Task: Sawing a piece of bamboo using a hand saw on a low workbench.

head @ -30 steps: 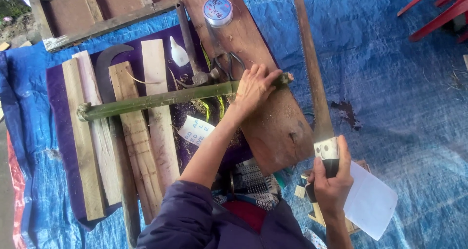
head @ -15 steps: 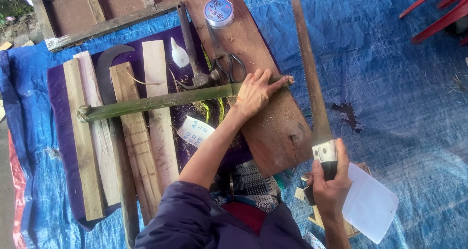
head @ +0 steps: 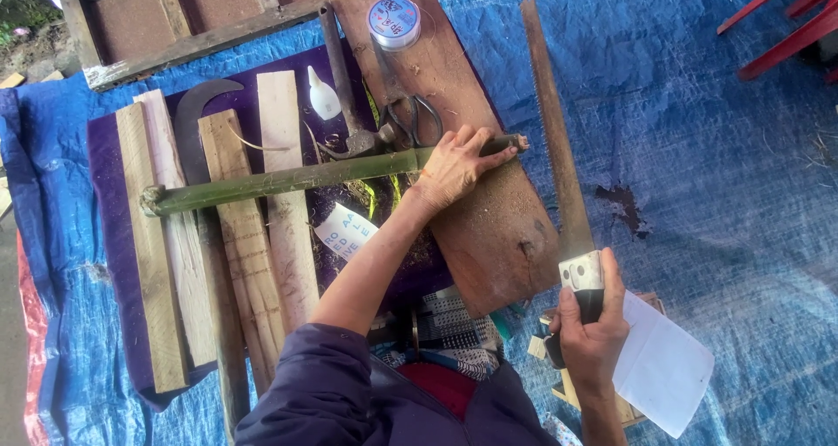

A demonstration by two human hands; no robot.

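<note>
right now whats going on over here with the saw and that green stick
A person kneels over a blue tarp. Their left hand presses a green bamboo pole down where it crosses a reddish wooden board. Their right hand grips the handle of a long rusty hand saw, whose blade lies just beside the pole's end, not on it. Wooden planks, a hammer and scissors lie nearby.

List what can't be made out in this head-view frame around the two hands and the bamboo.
- Bamboo pole: the stretch under the left hand is covered by the palm.
- Saw: its handle is wrapped by the right hand.
- Scissors: blades too small and dark to tell.
- Red chair: cut off by the top right edge.
- White sheet: partly behind the right hand.
</note>
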